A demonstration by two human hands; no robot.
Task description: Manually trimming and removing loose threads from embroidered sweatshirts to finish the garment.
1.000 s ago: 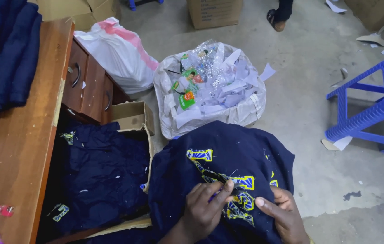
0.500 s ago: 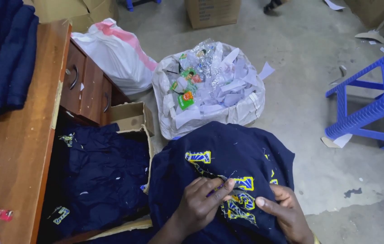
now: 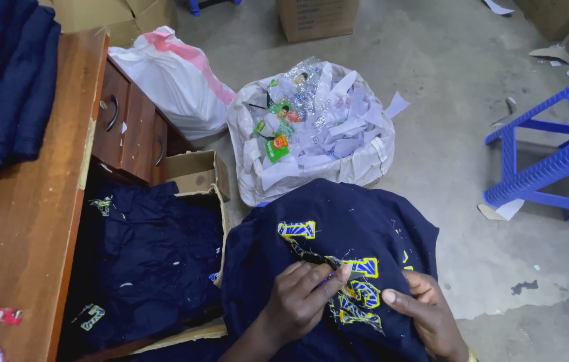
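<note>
Two hands, left hand (image 3: 304, 298) and right hand (image 3: 425, 315), on navy garment (image 3: 338, 208)

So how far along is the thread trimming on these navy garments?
Done, apparently: navy garments with the same yellow lettering piled in the cardboard box. In hand: the left hand picks at the embroidered lettering on the navy garment on the lap; the right hand steadies it. Possibly left: folded navy fabric on the wooden desk.
</note>
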